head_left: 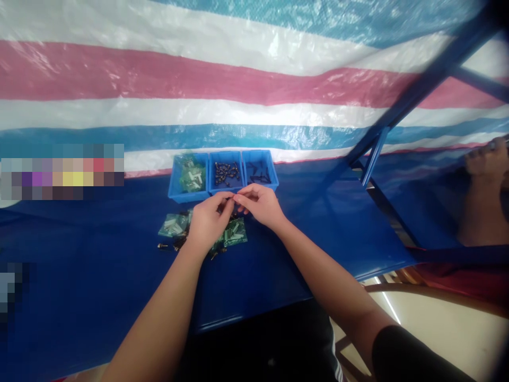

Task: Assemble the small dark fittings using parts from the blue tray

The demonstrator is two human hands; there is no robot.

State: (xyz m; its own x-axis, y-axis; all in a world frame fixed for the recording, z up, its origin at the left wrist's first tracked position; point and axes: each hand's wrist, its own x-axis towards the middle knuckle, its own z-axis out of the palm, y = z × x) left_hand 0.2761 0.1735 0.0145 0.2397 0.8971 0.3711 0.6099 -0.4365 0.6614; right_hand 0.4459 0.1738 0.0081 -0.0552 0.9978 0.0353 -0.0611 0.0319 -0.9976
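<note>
My left hand (210,218) and my right hand (260,204) meet fingertip to fingertip just in front of the blue bins. Both are closed in a pinch, and whatever small thing sits between the fingers is too small to name. Beneath them on the table lie green-tinted plastic bags, one bag (173,225) on the left and another bag (235,232) on the right, with pale rod-like pieces in them. Loose dark and brassy small parts (180,244) are scattered among the bags, partly hidden by my left hand.
Three joined blue bins stand behind my hands: the left bin (173,185) with a bag, the middle bin (226,188) with brassy parts, the right bin (274,178) with dark screw-like pieces. A blue metal frame (405,98) rises at right. Another person's arm (483,196) shows beyond it.
</note>
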